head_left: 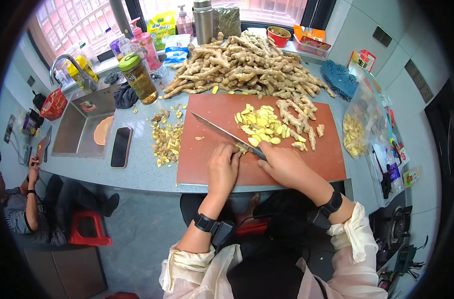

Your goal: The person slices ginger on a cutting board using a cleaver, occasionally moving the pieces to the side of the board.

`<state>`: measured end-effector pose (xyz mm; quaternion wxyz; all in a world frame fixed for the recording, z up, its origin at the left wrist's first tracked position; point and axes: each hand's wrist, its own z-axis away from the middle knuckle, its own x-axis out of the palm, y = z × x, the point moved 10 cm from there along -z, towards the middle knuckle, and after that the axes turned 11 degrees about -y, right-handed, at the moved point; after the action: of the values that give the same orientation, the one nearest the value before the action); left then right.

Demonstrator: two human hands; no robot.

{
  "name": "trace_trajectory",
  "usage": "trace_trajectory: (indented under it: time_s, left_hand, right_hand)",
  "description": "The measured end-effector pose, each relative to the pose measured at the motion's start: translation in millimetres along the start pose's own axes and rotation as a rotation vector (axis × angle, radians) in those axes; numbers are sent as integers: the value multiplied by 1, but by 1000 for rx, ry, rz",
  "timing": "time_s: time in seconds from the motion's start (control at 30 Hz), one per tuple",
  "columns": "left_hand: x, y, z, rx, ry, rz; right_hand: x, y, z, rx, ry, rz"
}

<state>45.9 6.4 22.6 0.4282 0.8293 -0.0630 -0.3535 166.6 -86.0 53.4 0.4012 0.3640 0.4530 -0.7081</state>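
My right hand (283, 164) grips the dark handle of a kitchen knife (218, 127), its long blade slanting to the far left over the reddish-brown cutting board (202, 169). My left hand (223, 163), fingers bent together, holds a small piece of ginger (241, 149) against the board beside the blade; the fingers partly cover it. Just beyond the knife lies a heap of yellow ginger slices (261, 122). Knobbly unsliced ginger roots (297, 115) rest at the board's right side. Ginger trimmings (166, 140) are scattered on the counter left of the board.
A large pile of ginger (247, 67) stands behind the board. Leftward are a phone (121, 147), a green-lidded bottle (140, 79) and a sink (70, 144). A clear bag (361, 122) with ginger pieces sits at right. Another person (30, 209) sits far left beside a red stool (90, 228).
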Motion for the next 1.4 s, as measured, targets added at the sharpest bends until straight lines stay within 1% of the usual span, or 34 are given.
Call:
trace_trajectory:
  time_s: [0.13, 0.2, 0.3, 0.43, 0.5, 0.53, 0.6, 0.73, 0.8, 0.83, 0.87, 0.9, 1.03, 1.1, 1.23, 1.4]
  left_hand:
    - [2, -3, 1, -4, 5, 7]
    - [1, -1, 1, 6, 6, 2]
    - [1, 0, 1, 18, 14, -2]
    - [-1, 3, 1, 18, 3, -16]
    - [-1, 5, 1, 12, -1, -33]
    - [-1, 4, 2, -2, -5, -47]
    - [-1, 3, 1, -1, 4, -36]
    - [-1, 3, 1, -9, 7, -27]
    - [0, 1, 1, 9, 20, -10]
    - [-1, 1, 2, 26, 31, 0]
    - [-2, 2, 2, 24, 32, 1]
    - [-2, 1, 2, 14, 22, -8]
    - [-2, 1, 3, 10, 17, -24]
    - [-1, 0, 3, 0, 20, -30]
    - [-1, 1, 3, -22, 11, -34]
    - [-2, 6, 2, 20, 11, -85]
  right_hand:
    - [-1, 11, 25, -68, 50, -36]
    - [1, 17, 49, -23, -17, -28]
    - [2, 24, 62, 32, -36, -42]
    - [7, 20, 37, 6, 11, -22]
    - [8, 8, 10, -74, 107, -21]
    - [7, 1, 3, -80, 109, -24]
    - [11, -4, -8, -18, 55, 33]
    - [8, 17, 38, 4, 34, 21]
    - [8, 35, 61, 76, -9, -21]
    - [10, 43, 67, 74, -12, -17]
    - [7, 49, 72, 51, 27, -50]
    - [5, 51, 75, 29, 68, -84]
    - [2, 51, 76, 42, 108, -166]
    - [-8, 45, 77, 4, 123, -245]
    - [-20, 41, 78, -33, 143, -223]
    - [-10, 49, 75, 23, 109, -193]
